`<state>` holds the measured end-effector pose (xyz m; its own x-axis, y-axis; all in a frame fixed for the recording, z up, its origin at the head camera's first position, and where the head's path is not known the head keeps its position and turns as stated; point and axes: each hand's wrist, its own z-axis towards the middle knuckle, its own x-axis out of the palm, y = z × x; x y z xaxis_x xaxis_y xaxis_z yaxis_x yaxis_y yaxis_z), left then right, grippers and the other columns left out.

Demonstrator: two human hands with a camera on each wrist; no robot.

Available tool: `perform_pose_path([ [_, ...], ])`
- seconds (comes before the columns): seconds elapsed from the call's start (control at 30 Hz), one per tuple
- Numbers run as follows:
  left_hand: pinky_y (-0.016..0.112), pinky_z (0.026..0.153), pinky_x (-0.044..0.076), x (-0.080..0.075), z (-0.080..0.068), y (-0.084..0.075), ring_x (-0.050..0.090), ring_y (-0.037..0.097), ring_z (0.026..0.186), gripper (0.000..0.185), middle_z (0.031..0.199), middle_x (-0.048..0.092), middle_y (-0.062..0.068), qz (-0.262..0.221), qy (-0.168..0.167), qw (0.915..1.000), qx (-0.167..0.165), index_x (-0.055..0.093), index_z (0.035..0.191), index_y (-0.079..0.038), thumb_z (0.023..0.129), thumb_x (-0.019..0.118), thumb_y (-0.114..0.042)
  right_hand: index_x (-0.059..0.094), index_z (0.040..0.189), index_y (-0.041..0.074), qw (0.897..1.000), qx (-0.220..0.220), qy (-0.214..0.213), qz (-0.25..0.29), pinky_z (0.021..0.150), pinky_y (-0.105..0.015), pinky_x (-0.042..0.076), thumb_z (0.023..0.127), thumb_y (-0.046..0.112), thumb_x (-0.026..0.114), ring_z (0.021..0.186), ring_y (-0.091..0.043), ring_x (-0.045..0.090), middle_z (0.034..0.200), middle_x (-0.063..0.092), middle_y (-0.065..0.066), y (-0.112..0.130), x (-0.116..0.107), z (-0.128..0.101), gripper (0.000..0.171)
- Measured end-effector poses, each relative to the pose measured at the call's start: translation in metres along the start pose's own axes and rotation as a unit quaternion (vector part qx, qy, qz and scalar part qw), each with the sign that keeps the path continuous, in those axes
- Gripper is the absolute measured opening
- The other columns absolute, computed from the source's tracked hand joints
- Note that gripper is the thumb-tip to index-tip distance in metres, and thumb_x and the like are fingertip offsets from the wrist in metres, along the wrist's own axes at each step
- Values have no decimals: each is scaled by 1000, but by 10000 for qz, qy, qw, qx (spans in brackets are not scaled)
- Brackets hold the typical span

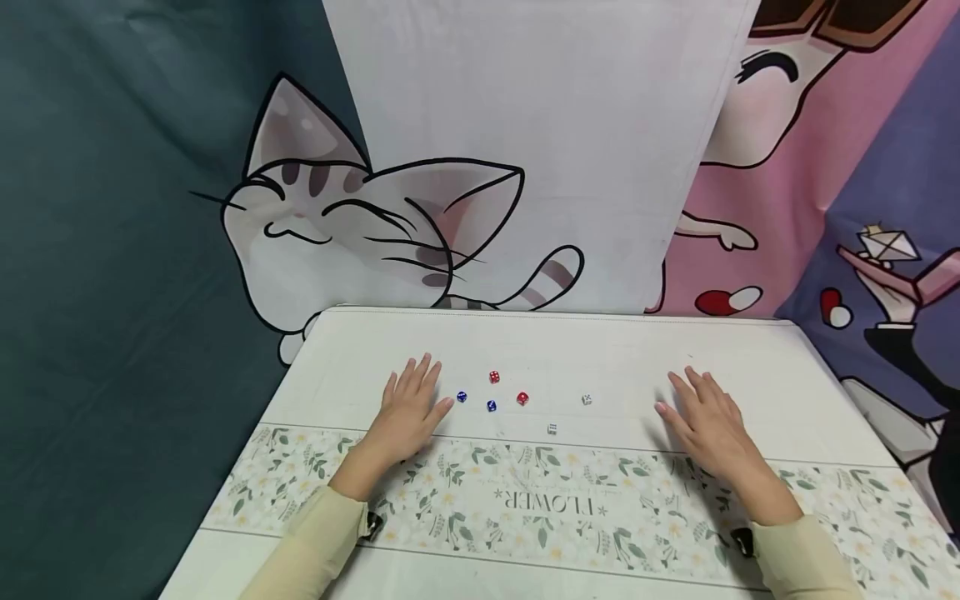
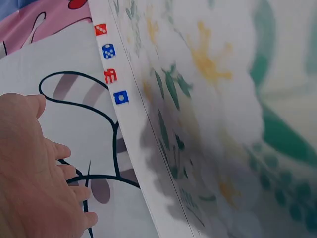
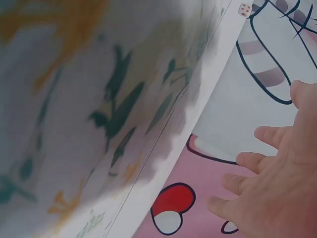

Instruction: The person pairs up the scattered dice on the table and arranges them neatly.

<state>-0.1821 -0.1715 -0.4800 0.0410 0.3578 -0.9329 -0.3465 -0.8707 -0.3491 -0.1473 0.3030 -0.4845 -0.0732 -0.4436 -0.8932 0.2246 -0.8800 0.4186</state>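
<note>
My left hand is spread with fingers extended over the left part of the table, holding nothing. Just right of its thumb lie two blue dice, one nearer and one farther from it. Two red dice, one at the back and one further right, lie close by. Toward the right are two white dice, one in front and one behind. On the right side, my right hand also has straight, parted fingers and grips nothing; the white dice lie to its left.
The white table carries a printed band of leaves and blossoms with the word FLOWER. Behind its far edge hangs a cloth with a cartoon cat. Dark green fabric hangs at the left.
</note>
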Motion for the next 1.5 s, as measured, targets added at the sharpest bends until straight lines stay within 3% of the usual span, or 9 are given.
perform_pose_path([
  [0.6, 62, 120, 7, 9, 5, -23, 12, 36, 155, 66, 167, 18, 15, -8, -114, 9989, 448, 27, 160, -8, 108, 38, -47, 39, 151, -2, 9996, -257, -102, -44, 108, -71, 19, 105, 38, 52, 143, -57, 22, 153, 31, -34, 22, 7, 4, 63],
  [1.5, 61, 120, 11, 20, 11, -37, 21, 37, 152, 61, 165, 26, 13, 153, 8, 9980, 618, 36, 156, -8, 107, 41, -43, 43, 150, -1, 9985, -528, -120, -112, 109, -66, 24, 103, 34, 58, 139, -51, 32, 144, 42, -30, 46, 18, 11, 60],
])
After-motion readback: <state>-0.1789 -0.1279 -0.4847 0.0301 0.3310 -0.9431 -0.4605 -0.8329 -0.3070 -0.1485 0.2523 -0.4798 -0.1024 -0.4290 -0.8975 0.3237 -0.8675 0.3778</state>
